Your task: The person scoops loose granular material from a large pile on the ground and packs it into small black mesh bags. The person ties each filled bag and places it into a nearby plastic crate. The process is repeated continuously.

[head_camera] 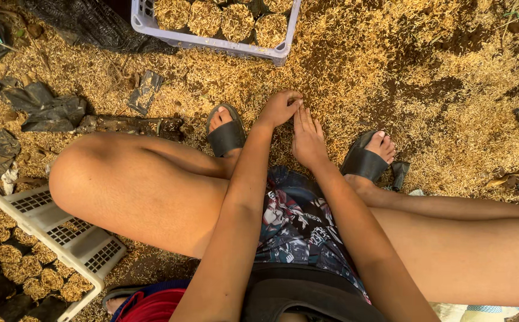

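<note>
Husk-filled pots: one white crate (212,42) at the far edge of the ground is sitting packed with filled pots (235,21); a second white crate (45,220) at your near left is holding more. Loose husk (450,89) is covering the ground. Your left hand (280,108) and right hand (307,140) are meeting fingertip to fingertip just above the husk between your sandals (226,137); whether they are pinching anything, you cannot tell.

Outdoor plant-nursery work ground, rice husks (450,71) strewn over bare soil, plastic crates (152,27) of husk-filled pots (235,21), scattered black bags (45,110)
</note>
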